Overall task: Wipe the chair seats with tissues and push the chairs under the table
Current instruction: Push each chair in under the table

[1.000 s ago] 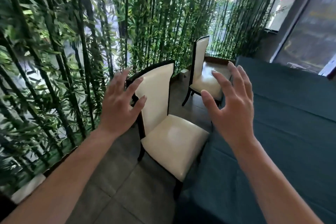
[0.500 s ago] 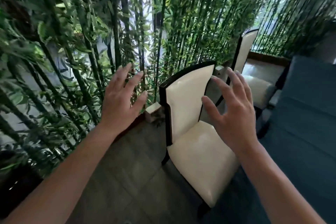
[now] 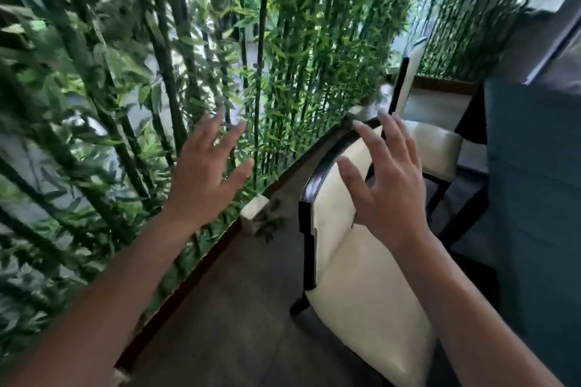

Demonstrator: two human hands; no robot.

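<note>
A wall of bamboo plants (image 3: 132,97) fills the nine-to-twelve o'clock part of the view, its dark stems leaning and somewhat blurred. Along its foot a dark wooden border (image 3: 201,273) runs diagonally from seven o'clock toward one o'clock, with a small pale block (image 3: 254,210) sitting at its edge near the centre. The left hand (image 3: 204,173) is raised in front of the bamboo, fingers spread and loose, palm turned away, holding nothing and touching nothing. Below it lies the grey tiled floor (image 3: 239,317).

Just right of centre stands the near chair (image 3: 355,286), cream upholstery in a black frame, its seat running toward five o'clock and its curved top rail at about one o'clock from the centre. The right hand (image 3: 386,195) hovers over that backrest, fingers splayed and slightly curled, empty; whether the fingertips touch the rail cannot be told. Beyond it, at two o'clock, a second chair (image 3: 437,151) of the same kind sits with its seat close against the tabletop (image 3: 534,198), which is draped in a dark teal cloth and takes up the three-to-five o'clock edge. The near chair's seat lies just beside this cloth.
</note>
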